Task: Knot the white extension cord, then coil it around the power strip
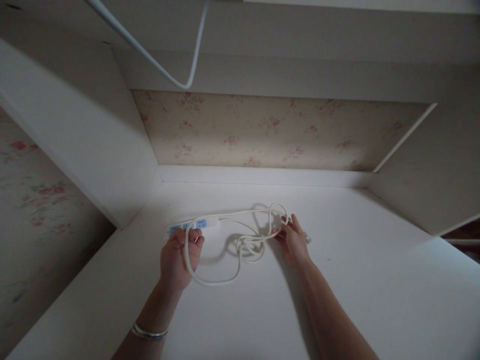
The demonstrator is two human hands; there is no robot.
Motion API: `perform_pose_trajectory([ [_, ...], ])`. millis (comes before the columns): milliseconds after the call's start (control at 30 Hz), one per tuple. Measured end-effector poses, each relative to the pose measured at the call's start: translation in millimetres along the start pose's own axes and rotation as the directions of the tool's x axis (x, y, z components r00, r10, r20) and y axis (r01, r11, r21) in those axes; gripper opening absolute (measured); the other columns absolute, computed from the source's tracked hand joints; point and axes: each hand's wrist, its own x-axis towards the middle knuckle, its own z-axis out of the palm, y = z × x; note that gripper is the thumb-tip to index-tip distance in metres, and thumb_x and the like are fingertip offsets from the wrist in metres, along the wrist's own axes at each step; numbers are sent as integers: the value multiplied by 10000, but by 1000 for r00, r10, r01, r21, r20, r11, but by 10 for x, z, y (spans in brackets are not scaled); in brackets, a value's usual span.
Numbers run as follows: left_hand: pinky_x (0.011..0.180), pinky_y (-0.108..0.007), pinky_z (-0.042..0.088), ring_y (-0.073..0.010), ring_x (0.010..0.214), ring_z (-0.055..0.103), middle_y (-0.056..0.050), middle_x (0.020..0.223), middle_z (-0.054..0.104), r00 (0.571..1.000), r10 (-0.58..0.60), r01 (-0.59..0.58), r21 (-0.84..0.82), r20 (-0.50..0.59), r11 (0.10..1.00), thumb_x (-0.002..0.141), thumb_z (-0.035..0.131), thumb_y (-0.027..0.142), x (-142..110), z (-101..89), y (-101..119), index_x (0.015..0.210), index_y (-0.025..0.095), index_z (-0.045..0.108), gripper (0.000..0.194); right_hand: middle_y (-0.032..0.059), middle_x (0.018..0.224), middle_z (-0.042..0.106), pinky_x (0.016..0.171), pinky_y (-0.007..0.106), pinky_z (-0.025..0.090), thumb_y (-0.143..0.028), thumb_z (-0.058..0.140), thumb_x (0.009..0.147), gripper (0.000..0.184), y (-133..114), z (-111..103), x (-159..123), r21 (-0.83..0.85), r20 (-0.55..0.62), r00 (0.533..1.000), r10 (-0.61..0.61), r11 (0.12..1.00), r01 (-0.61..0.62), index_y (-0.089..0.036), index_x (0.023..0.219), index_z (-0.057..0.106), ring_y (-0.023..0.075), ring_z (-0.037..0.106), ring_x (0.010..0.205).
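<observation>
A white cord (214,283) runs in loose loops between my two hands, with a tangled bunch in the middle. My left hand (180,257) is palm up with curled fingers, and a loop of the cord passes across it. Just behind that hand lies a white power strip (212,222) with blue socket faces, partly hidden by the fingers. On the other side, my right hand (294,242) pinches the cord near the bunch. A pale end piece, probably the plug (308,238), shows beside the right hand.
The white desk surface (375,280) spreads under both hands. White side panels (86,115) stand left and right, with a shelf overhead. Floral wallpaper (255,132) covers the back. From above hangs a bent white cable or rod (187,82).
</observation>
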Motion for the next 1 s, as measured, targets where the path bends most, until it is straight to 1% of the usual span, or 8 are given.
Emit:
perform_pose_trajectory([
  [167,555,-243,419,-120,557,491,24,563,548,1000,15,-15,200,0,980,604,609,181,1,-17,-2,601,205,513,98,-20,1175,579,515,264,535,-169,673,618,567,-7,-21,23,50,24,1000,10,999,-11,-287,1148,510,74,592,549],
  [367,499,-247,370,-120,474,464,18,463,487,1000,-17,19,455,-9,890,635,529,281,-6,-18,-4,513,190,459,168,-29,979,626,553,246,542,-46,599,599,705,-91,-99,62,213,9,995,97,972,-97,-309,1220,392,81,598,562],
  [467,458,-235,288,-109,428,399,17,398,442,994,-112,83,684,-2,725,624,442,251,9,-49,-58,449,186,448,187,-66,860,601,535,212,534,-12,580,576,651,-141,-134,88,254,29,996,90,963,-94,-311,1134,427,75,591,556],
  [600,453,-247,223,-108,411,342,35,377,370,975,-209,24,898,76,439,634,420,242,20,-101,-140,405,195,404,234,-90,772,539,485,164,506,-7,567,554,423,-156,-153,116,247,87,996,31,968,-52,-256,889,497,47,552,514],
  [767,518,-266,260,-140,497,432,18,437,435,974,-139,-161,979,178,127,715,427,225,6,-75,-177,428,193,457,291,-58,1071,587,467,207,509,-37,563,573,520,-151,-104,74,181,39,999,2,983,-9,-297,1023,543,46,543,522],
  [833,590,-267,340,-157,588,513,4,534,551,965,-119,-217,966,234,142,764,445,220,-26,-17,-185,534,189,573,265,-34,1161,582,446,215,487,-59,561,579,549,-171,-45,8,136,98,995,-19,991,5,-297,1075,566,47,536,503],
  [900,714,-277,407,-179,752,586,-24,737,661,945,-118,-267,928,305,260,819,462,244,-80,60,-200,722,192,663,229,-10,1148,607,421,204,444,-79,560,585,543,-193,33,-84,82,192,981,-37,996,21,-268,1092,597,43,520,472],
  [1000,844,-297,437,-201,957,594,-69,1045,668,904,-153,-308,856,399,414,872,497,322,-192,163,-252,1011,206,670,251,6,1016,662,439,197,417,-104,566,611,551,-201,152,-227,21,284,958,-29,999,24,-232,1145,614,51,524,461],
])
